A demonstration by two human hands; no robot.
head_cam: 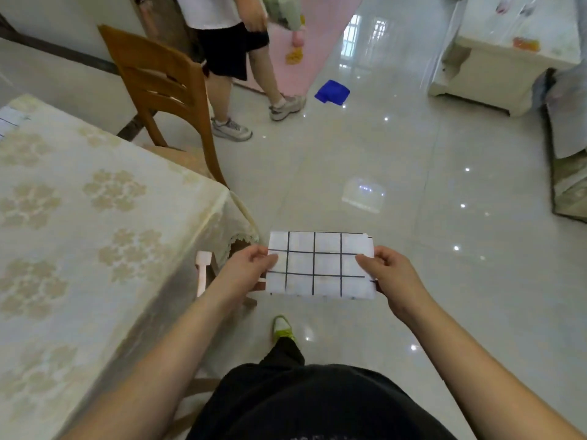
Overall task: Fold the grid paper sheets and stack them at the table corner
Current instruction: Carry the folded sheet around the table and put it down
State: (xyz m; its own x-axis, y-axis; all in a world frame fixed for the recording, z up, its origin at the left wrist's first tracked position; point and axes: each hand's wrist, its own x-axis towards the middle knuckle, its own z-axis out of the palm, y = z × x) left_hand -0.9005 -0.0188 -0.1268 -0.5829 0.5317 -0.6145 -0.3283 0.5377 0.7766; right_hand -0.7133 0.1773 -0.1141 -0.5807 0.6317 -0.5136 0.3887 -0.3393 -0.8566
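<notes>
A folded white sheet of grid paper [320, 265] with black lines hangs in the air over the floor, just right of the table corner. My left hand [244, 269] pinches its left edge, thumb on top. My right hand [389, 274] pinches its right edge the same way. The sheet lies roughly flat and faces up. Another grid sheet [11, 120] shows partly at the far left edge of the table [79, 217], which wears a cream flowered cloth.
A wooden chair [162, 90] stands at the table's far side. Another person [241, 58] stands beyond it on the glossy tiled floor. A blue cloth [332, 92] lies on the floor. A pale cabinet [508, 52] is at the right.
</notes>
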